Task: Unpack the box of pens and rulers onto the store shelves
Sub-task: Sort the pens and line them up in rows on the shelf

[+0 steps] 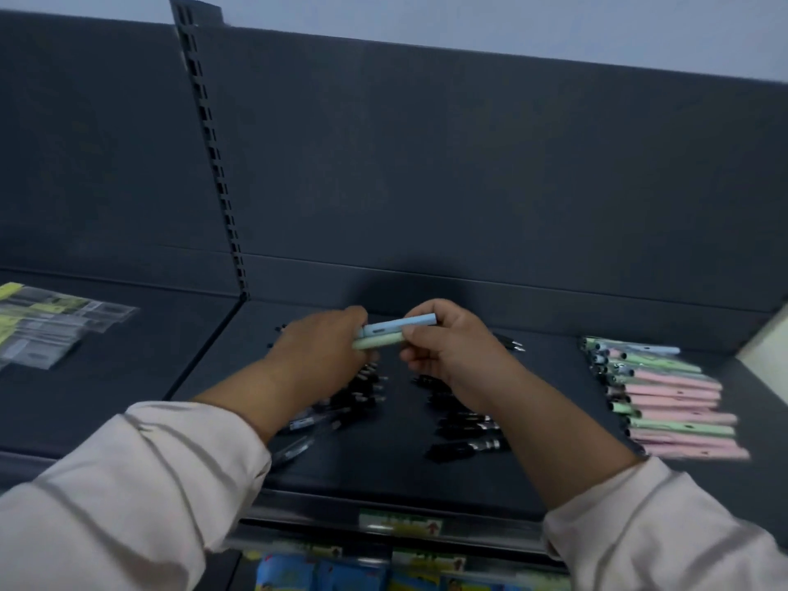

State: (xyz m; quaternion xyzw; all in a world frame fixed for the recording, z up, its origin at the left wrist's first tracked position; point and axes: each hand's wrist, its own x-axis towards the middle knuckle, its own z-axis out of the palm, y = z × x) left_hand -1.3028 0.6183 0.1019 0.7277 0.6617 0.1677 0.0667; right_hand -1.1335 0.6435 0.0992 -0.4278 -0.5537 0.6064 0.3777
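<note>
Pinching a pale blue plastic pen [401,324] and a pale green plastic pen [377,341], side by side, above the dark grey metal shelf [383,475]: left grip [324,347] curled on one end, right grip [447,347] on the other. Beneath, lying on the shelf, scattered black pens [464,424]; to the right, a row of pink and green pens [673,403].

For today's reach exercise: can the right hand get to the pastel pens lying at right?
Probably yes: bare shelf separates the right hand from the pastel pens, though it holds two pens.
</note>
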